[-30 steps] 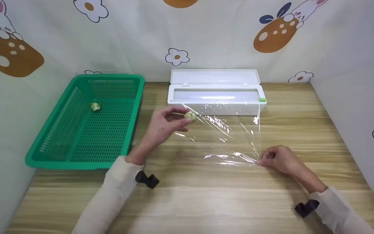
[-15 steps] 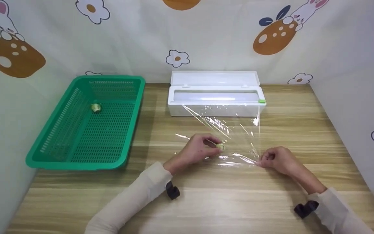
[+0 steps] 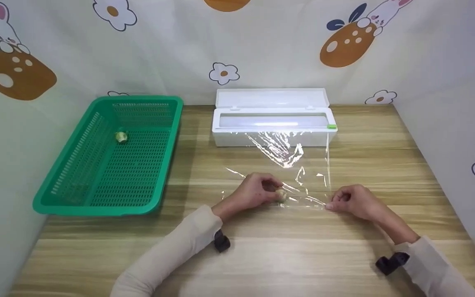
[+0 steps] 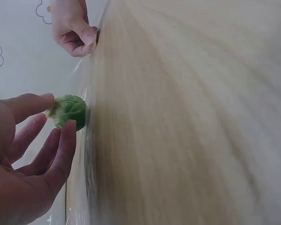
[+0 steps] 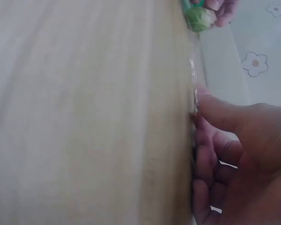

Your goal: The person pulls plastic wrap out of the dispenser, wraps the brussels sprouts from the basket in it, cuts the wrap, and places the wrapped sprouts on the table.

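Observation:
My left hand [image 3: 252,192] holds a Brussels sprout [image 3: 281,195] low over the near part of a clear sheet of plastic wrap [image 3: 287,159]. In the left wrist view, thumb and fingertips pinch the pale cut end of the sprout [image 4: 72,112], and its green round side touches the film. My right hand [image 3: 355,202] pinches the near right corner of the wrap between thumb and finger. The sheet stretches from a white wrap dispenser [image 3: 272,99] whose lid stands up, with a green slider [image 3: 331,126] at its right end.
A green slotted basket [image 3: 171,152] stands on the left, with another Brussels sprout [image 3: 121,137] inside. The wooden tabletop [image 3: 287,255] ends at a printed curtain [image 3: 171,49] behind and at both sides.
My left hand has brought the sprout from near the dispenser rightward and toward me, down onto the wrap. Creases in the film have shifted. The right hand keeps its place at the corner.

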Demonstrator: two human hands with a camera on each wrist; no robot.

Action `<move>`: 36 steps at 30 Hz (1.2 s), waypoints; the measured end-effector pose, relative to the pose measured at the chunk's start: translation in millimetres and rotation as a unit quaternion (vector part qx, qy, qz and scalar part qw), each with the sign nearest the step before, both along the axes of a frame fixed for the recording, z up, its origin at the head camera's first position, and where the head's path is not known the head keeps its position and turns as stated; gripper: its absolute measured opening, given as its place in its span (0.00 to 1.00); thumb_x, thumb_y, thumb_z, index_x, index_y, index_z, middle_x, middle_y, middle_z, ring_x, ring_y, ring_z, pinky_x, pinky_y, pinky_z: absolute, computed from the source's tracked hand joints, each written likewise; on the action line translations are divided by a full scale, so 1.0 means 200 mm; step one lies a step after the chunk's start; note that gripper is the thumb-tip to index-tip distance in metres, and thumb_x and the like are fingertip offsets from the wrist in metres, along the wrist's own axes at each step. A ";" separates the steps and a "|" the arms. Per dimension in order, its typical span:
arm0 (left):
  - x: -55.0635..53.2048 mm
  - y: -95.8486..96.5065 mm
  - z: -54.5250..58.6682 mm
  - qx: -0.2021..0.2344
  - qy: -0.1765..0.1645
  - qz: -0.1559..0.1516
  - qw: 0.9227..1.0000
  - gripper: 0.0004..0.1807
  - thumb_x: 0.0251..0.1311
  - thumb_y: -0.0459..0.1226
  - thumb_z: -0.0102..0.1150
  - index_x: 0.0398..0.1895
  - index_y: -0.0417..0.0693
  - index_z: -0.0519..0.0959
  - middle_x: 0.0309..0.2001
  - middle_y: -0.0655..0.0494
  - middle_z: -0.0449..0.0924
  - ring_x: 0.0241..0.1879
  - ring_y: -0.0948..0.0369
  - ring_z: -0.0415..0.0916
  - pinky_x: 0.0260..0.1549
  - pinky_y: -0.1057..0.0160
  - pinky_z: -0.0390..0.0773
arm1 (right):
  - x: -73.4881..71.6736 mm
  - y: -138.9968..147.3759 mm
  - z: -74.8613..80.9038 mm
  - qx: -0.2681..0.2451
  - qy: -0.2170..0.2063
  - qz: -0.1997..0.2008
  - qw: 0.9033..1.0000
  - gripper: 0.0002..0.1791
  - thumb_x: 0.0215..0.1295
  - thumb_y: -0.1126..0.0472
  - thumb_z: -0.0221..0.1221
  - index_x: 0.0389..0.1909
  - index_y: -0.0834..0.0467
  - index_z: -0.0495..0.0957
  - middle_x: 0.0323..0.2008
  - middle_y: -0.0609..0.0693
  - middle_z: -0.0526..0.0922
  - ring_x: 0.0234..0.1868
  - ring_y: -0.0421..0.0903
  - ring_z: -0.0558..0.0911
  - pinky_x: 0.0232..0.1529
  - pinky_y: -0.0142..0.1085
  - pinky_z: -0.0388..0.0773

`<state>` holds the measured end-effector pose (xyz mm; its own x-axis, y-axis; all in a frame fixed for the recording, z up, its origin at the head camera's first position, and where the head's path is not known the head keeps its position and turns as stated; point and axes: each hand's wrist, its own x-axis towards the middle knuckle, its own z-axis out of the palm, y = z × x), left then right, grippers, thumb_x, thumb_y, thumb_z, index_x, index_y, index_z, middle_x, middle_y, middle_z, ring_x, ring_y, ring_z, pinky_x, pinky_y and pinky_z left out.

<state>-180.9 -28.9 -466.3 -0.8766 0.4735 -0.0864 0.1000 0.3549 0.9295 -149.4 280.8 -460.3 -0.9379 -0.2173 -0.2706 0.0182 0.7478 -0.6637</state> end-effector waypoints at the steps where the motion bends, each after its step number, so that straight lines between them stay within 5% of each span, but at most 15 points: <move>1: 0.00 -0.02 0.01 -0.004 -0.001 0.002 1.000 0.16 0.54 0.35 0.73 0.46 0.40 0.85 0.42 0.46 0.88 0.36 0.66 0.80 0.36 0.73 0.80 | 0.00 0.01 0.01 -0.002 -0.004 0.000 1.000 0.16 0.59 0.50 0.71 0.34 0.59 0.83 0.30 0.48 0.83 0.31 0.42 0.75 0.31 0.29 0.72; 4: 0.02 -0.09 0.03 -0.016 0.008 0.010 1.000 0.17 0.56 0.34 0.72 0.48 0.39 0.84 0.45 0.45 0.87 0.41 0.60 0.82 0.40 0.70 0.82 | 0.01 0.03 0.03 -0.012 0.001 -0.004 1.000 0.18 0.61 0.49 0.69 0.39 0.60 0.83 0.32 0.50 0.83 0.32 0.41 0.76 0.32 0.29 0.74; 7: 0.04 -0.20 0.05 -0.073 0.054 -0.007 0.996 0.16 0.55 0.34 0.72 0.46 0.39 0.84 0.45 0.45 0.86 0.43 0.56 0.81 0.44 0.64 0.82 | 0.04 0.04 0.03 -0.033 0.049 -0.012 0.998 0.17 0.60 0.53 0.70 0.42 0.61 0.83 0.34 0.52 0.84 0.33 0.39 0.78 0.33 0.28 0.77; 9: 0.06 -0.29 0.05 -0.135 0.102 -0.041 0.985 0.17 0.53 0.38 0.74 0.45 0.41 0.85 0.43 0.47 0.84 0.43 0.56 0.79 0.45 0.62 0.81 | 0.06 0.03 0.02 -0.042 0.096 0.006 0.994 0.16 0.57 0.56 0.72 0.43 0.59 0.84 0.36 0.52 0.84 0.35 0.38 0.79 0.36 0.27 0.79; 13: 0.08 -0.46 0.04 -0.235 0.189 -0.094 0.949 0.19 0.49 0.46 0.77 0.42 0.47 0.87 0.40 0.54 0.80 0.41 0.60 0.74 0.43 0.62 0.77 | 0.08 -0.01 -0.02 -0.031 0.159 0.082 0.983 0.16 0.51 0.57 0.75 0.42 0.52 0.86 0.40 0.47 0.81 0.40 0.38 0.78 0.43 0.29 0.78; 18: 0.08 -0.53 0.01 -0.237 0.246 -0.104 0.934 0.05 0.58 0.39 0.71 0.34 0.48 0.87 0.36 0.55 0.80 0.40 0.59 0.74 0.42 0.60 0.77 | 0.05 -0.06 -0.04 0.005 0.192 0.115 0.975 0.06 0.55 0.59 0.73 0.34 0.47 0.88 0.36 0.41 0.83 0.40 0.39 0.77 0.43 0.32 0.75; 20: 0.08 -0.53 0.01 -0.229 0.250 -0.102 0.935 0.04 0.62 0.37 0.67 0.32 0.47 0.85 0.34 0.55 0.81 0.39 0.59 0.75 0.42 0.59 0.78 | 0.04 -0.07 -0.03 0.015 0.195 0.113 0.974 0.05 0.56 0.60 0.71 0.31 0.45 0.87 0.34 0.39 0.84 0.39 0.39 0.78 0.45 0.33 0.75; 28: 0.04 -0.52 0.03 -0.207 0.175 -0.032 0.962 0.04 0.69 0.35 0.58 0.37 0.44 0.78 0.30 0.54 0.82 0.31 0.62 0.72 0.35 0.60 0.76 | -0.03 -0.10 0.02 0.001 0.136 0.088 0.987 0.02 0.65 0.63 0.64 0.33 0.54 0.83 0.34 0.46 0.88 0.39 0.41 0.84 0.47 0.36 0.82; 36: -0.07 -0.48 0.02 -0.147 0.076 0.091 0.982 0.04 0.66 0.33 0.61 0.35 0.40 0.81 0.24 0.52 0.81 0.23 0.66 0.72 0.25 0.68 0.72 | -0.16 -0.15 0.05 -0.002 0.081 0.008 0.997 0.08 0.69 0.60 0.61 0.37 0.62 0.81 0.28 0.53 0.85 0.26 0.42 0.77 0.28 0.30 0.73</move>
<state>-195.4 -125.6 -461.6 -0.9576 0.2825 -0.0573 0.1404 0.6307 0.7632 -181.5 250.0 -450.8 -0.9657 -0.2331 -0.1144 -0.1016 0.7446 -0.6597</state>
